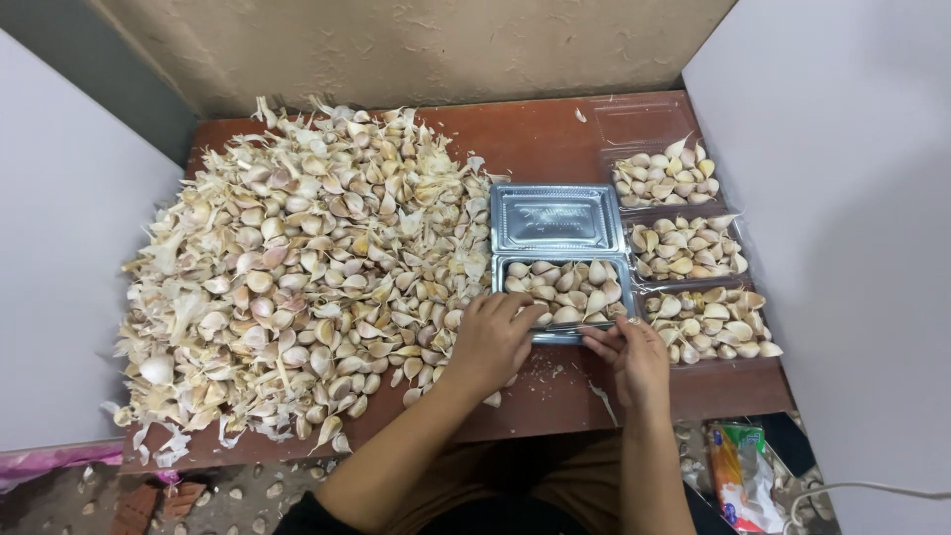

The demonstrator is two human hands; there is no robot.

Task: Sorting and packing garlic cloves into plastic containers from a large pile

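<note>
The open clear clamshell box (565, 260) is sitting on the desk (555, 134), its front half filled with garlic cloves (565, 289). The left hand (492, 337) is resting loosely curled at its front-left corner; the right hand (634, 355) is pinching its front rim. Advisable: levelling the cloves below the rim.

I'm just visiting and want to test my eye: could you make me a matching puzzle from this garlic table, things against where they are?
Things:
1. big garlic pile
2. open clear box
3. three filled boxes
4. left hand

Places:
A. row along the table's right edge
B. at the open box's near left corner
C. table's left and middle
D. between pile and filled boxes

Pairs: 1-C, 2-D, 3-A, 4-B
</note>
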